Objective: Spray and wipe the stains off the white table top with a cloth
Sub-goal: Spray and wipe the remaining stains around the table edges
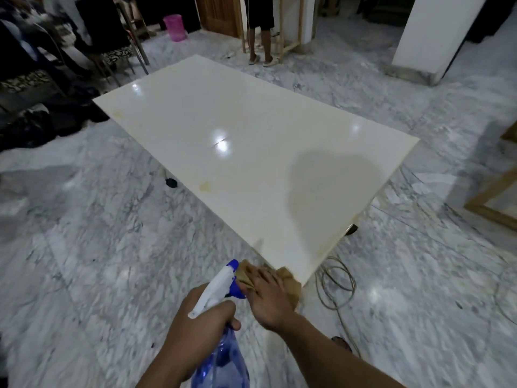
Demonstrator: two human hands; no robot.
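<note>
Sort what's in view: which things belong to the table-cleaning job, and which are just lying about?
Job: spray bottle in left hand; brown cloth under right hand; white table top; yellow stain.

Lying about: pink bucket; cable coil; chairs.

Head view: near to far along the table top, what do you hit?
Left hand holding the spray bottle → right hand on the brown cloth at the table's near corner → yellow stain → fainter stain near the far-left corner → pink bucket.
</note>
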